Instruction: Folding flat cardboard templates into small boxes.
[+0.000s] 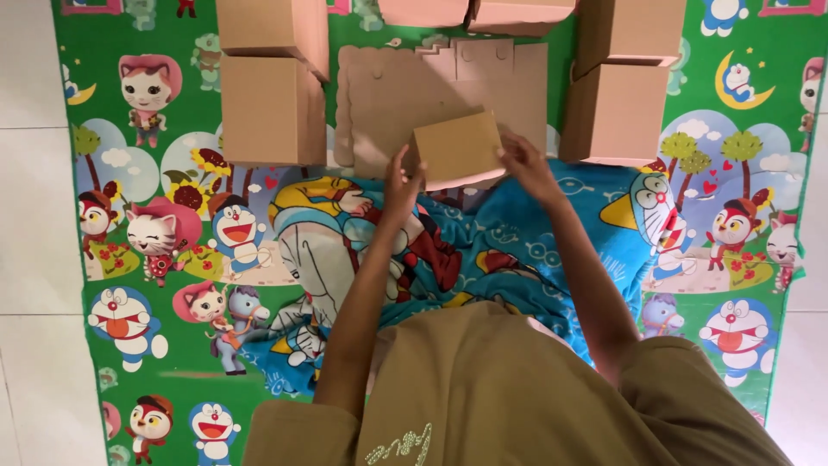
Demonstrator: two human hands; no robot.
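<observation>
Both my hands hold a partly folded brown cardboard piece [457, 148] above the mat. My left hand [401, 183] grips its left edge, my right hand [523, 164] grips its right edge. Just behind it lies a stack of flat, unfolded cardboard blanks [388, 95] with scalloped edges. My arms reach forward over a blue cartoon-print cloth [517, 250] on my lap.
Assembled brown boxes stand stacked at the left [272, 108] and at the right [614, 112], with more along the top edge [517, 13]. All rest on a green cartoon-print mat [155, 328]. White floor tiles [34, 259] flank the mat.
</observation>
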